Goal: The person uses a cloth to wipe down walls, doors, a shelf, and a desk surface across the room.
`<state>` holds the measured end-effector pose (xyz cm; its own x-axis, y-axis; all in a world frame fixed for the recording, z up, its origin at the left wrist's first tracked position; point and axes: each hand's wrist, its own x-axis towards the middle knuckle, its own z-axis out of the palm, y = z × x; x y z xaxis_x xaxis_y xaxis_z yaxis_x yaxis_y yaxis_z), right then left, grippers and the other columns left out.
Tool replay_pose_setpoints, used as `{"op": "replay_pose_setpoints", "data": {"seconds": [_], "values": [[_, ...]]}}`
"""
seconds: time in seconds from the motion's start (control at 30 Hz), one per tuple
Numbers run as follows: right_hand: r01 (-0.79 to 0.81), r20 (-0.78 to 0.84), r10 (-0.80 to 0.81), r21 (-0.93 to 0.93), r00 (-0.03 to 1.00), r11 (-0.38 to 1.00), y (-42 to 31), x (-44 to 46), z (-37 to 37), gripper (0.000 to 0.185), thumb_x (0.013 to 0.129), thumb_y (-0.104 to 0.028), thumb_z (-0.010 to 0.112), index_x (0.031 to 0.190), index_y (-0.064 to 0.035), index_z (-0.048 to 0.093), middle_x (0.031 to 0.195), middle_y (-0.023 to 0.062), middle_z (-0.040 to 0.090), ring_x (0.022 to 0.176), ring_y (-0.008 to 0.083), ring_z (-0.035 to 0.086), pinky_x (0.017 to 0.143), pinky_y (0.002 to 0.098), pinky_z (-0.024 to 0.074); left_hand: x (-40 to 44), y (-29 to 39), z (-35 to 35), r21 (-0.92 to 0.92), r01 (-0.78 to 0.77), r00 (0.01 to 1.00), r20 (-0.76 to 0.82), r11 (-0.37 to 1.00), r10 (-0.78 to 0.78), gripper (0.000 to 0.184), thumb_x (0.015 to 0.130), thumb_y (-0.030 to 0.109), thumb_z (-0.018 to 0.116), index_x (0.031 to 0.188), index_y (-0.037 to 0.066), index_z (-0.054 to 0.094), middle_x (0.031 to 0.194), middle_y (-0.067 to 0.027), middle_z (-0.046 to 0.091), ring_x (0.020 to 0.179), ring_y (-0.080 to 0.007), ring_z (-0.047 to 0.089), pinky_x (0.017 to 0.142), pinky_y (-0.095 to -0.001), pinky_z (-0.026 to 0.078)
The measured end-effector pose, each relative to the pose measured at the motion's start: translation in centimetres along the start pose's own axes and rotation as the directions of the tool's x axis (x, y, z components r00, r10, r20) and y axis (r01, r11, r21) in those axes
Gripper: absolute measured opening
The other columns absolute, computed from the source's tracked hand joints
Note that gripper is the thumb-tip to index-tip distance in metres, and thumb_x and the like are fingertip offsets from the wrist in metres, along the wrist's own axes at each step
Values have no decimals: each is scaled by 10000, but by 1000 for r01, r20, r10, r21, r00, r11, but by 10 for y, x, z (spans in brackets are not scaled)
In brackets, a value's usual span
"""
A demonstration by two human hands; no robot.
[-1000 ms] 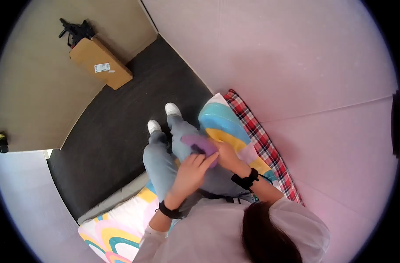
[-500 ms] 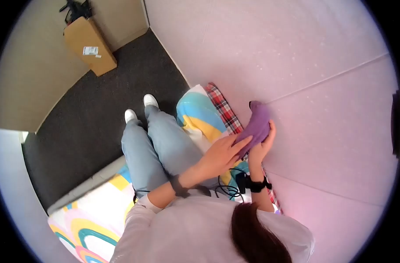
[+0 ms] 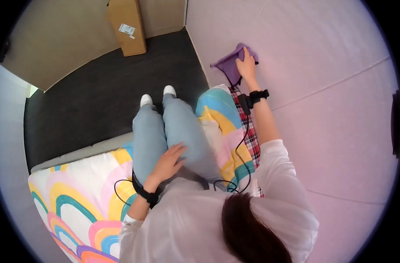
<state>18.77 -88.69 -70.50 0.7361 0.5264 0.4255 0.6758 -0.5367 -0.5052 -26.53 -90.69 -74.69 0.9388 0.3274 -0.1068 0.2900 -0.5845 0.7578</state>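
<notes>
Pink wall (image 3: 322,87) at right, dark floor (image 3: 90,105) ahead | moved purple cloth (image 3: 229,65) out near wall, held in right hand (image 3: 247,68) alone, no longer in both | drew left hand (image 3: 167,163) back over jeans (image 3: 150,131), empty, loosely spread | now handling one-handed; cannot tell if touching wall

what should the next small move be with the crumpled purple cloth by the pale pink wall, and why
I'd probably bring the open, bare left hand from over the pale blue jeans to the pointed corner of the crumpled purple cloth: only the bare right hand is on it, and that corner juts out clear.
</notes>
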Motion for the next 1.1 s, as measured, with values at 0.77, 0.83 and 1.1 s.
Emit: {"op": "replay_pose_setpoints", "data": {"seconds": [0.77, 0.83, 1.1], "values": [[155, 81, -134, -375, 988, 914, 24, -241, -134, 574, 807, -164, 653, 1336, -51, 461, 905, 175, 521, 926, 348, 484, 862, 430, 393, -21, -41, -4, 397, -47, 997, -43, 917, 70, 469, 803, 167, 610, 1263, 112, 536, 1354, -104, 479, 1299, -289, 374, 1091, -431, 241], [102, 23, -100, -315, 995, 944, 8, -223, -126, 582, 805, -170, 654, 1338, -45, 456, 914, 175, 522, 950, 350, 477, 882, 430, 384, -21, -41, -8, 382, -68, 996, -31, 922, 86, 473, 810, 159, 604, 1275, 112, 528, 1366, -114, 469, 1290, -301, 389, 1082, -440, 260], [109, -306, -118, -46, 945, 993, -45, -163, -137, 545, 832, -109, 625, 1336, -2, 446, 1045, 214, 520, 1034, 385, 469, 910, 438, 369, -36, -50, -138, 272, -63, 819, -536, 960, 206, 297, 852, 6, 506, 1120, 22, 632, 1161, -131, 631, 990, -259, 632, 860, -332, 486]]}}
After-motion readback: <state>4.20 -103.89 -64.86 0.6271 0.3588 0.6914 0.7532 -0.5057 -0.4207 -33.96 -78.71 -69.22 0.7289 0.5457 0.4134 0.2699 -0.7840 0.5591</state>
